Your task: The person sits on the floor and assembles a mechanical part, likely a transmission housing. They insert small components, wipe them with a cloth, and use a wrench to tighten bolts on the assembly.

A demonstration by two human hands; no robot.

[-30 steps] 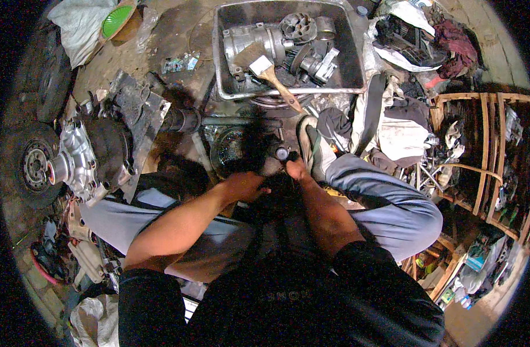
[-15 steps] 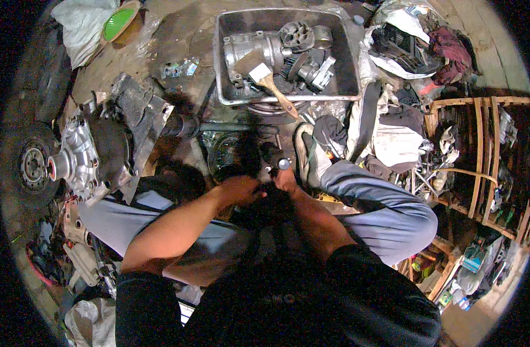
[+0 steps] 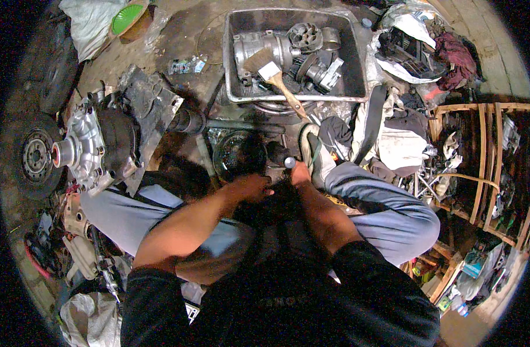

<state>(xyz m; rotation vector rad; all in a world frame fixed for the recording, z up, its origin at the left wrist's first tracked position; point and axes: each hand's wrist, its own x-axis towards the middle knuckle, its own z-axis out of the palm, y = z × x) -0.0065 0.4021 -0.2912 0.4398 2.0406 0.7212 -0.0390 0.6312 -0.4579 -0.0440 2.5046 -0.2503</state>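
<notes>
My right hand is closed around a tool with a shiny round metal end, which sticks up above the fist; the rest of the tool is hidden. To its left, my left hand is held low between my legs with its fingers curled. Deep shadow conceals what those fingers hold, if anything. Just beyond both hands lies a dark, oily round part on the floor, with a smaller dark part beside it.
A grey tub of metal parts stands ahead, a paintbrush leaning over its rim. On my left are a large metal housing and a wheel. Rags and a wooden rack occupy the right.
The whole view has shifted slightly, so the surroundings sit further right. Both hands stay low between my legs, and the right one still grips the tool with the round metal end.
</notes>
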